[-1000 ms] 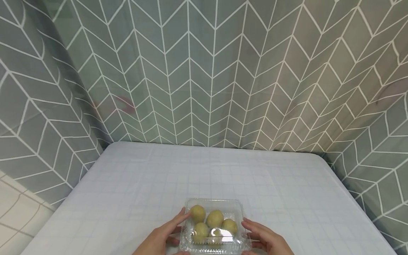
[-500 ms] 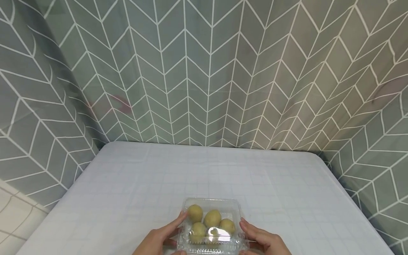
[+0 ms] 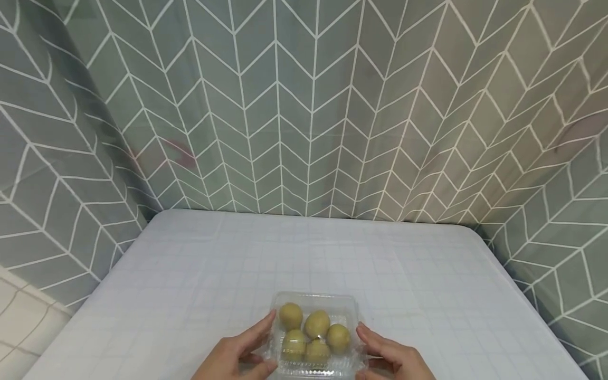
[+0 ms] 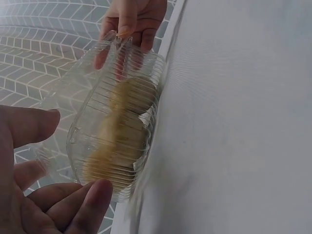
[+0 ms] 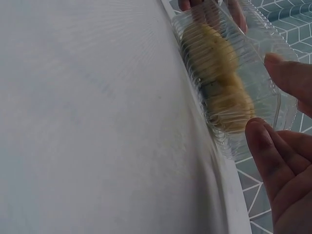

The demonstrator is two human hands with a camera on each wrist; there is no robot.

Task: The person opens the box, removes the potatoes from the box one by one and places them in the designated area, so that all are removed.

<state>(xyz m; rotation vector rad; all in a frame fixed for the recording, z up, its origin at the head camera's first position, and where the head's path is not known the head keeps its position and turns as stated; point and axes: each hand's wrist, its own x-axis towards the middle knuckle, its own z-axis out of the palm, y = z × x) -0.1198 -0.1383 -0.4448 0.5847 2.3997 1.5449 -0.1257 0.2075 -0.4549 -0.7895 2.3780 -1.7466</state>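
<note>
A clear plastic clamshell box [image 3: 313,302] sits near the front of the white table [image 3: 190,274], with several yellow-green balls [image 3: 316,323] inside. My left hand [image 3: 258,343] holds its left side and my right hand [image 3: 367,351] holds its right side. In the left wrist view the box [image 4: 122,122] lies between my left hand's [image 4: 78,153] thumb and fingers. My right hand [image 4: 129,22] grips the far rim. In the right wrist view my right hand [image 5: 263,92] has its thumb at the lid's edge and its fingers by the base of the box [image 5: 219,73]. The lid stands slightly off the base.
A grey-green curtain with a white chevron pattern [image 3: 304,105] hangs on three sides of the table. The table's front edge [image 5: 229,195] runs just under the box. Pale tiled floor [image 3: 19,311] shows at the lower left.
The bright glare on the front of the lid has gone and the lid's tilt has shifted slightly. Both hands stay at the box's sides.
</note>
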